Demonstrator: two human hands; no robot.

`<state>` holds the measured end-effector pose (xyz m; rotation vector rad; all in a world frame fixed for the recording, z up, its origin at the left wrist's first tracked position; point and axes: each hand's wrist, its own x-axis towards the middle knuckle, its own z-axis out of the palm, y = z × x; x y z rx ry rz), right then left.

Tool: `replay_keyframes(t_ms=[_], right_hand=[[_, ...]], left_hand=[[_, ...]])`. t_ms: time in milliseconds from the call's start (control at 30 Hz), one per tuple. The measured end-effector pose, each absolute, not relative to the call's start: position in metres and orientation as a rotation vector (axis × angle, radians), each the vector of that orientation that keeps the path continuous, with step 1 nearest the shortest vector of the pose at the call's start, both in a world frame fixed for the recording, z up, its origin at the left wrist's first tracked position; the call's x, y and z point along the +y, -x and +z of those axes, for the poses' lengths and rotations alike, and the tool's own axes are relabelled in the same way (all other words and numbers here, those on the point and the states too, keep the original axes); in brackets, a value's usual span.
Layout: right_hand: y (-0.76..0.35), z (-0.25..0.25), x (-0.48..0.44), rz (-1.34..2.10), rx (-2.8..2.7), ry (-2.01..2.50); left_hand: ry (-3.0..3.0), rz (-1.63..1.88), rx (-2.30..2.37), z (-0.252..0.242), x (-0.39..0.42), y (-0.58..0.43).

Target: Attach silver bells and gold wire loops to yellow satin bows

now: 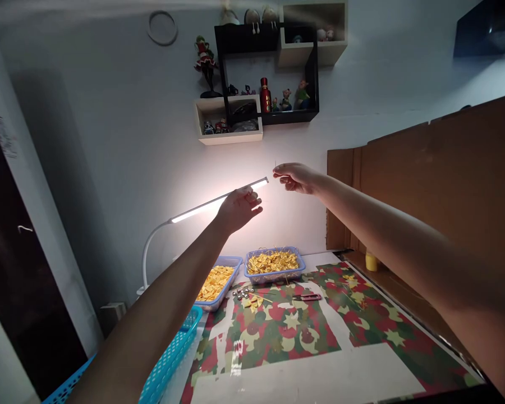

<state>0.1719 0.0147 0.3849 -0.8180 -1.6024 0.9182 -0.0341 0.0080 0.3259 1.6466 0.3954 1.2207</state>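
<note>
Both arms are raised above the table in the head view. My right hand point(294, 177) pinches something very thin, like a needle or wire, that sticks up from the fingertips near the lamp's end. My left hand point(240, 209) is in front of the lit lamp bar point(202, 208), its thumb and index finger together and its other fingers partly spread; what it pinches, if anything, is too small to make out. Below stand a basket of gold pieces with wires point(273, 261) and a basket of yellow pieces point(215, 283). Pink-handled snips point(307, 297) lie on the camouflage-patterned cover point(278, 336).
Small silvery balls point(243, 292) and yellow pieces point(255, 303) lie near the baskets. A turquoise basket point(172, 350) is at lower left. Cardboard point(429, 207) and a yellow container point(371, 261) are on the right; shelves point(273, 118) hang above.
</note>
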Motion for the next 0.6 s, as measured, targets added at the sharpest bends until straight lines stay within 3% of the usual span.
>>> replay_keyframes(t_ms=[367,600], right_hand=[[-0.198,0.386,0.019,0.883,-1.549,0.877],[-0.209,0.384,0.019,0.867,-1.489,0.944]], left_hand=[[-1.727,0.616,0.720,0.258,0.007,0.064],[-1.710,0.439,0.874,0.200,-0.005,0.085]])
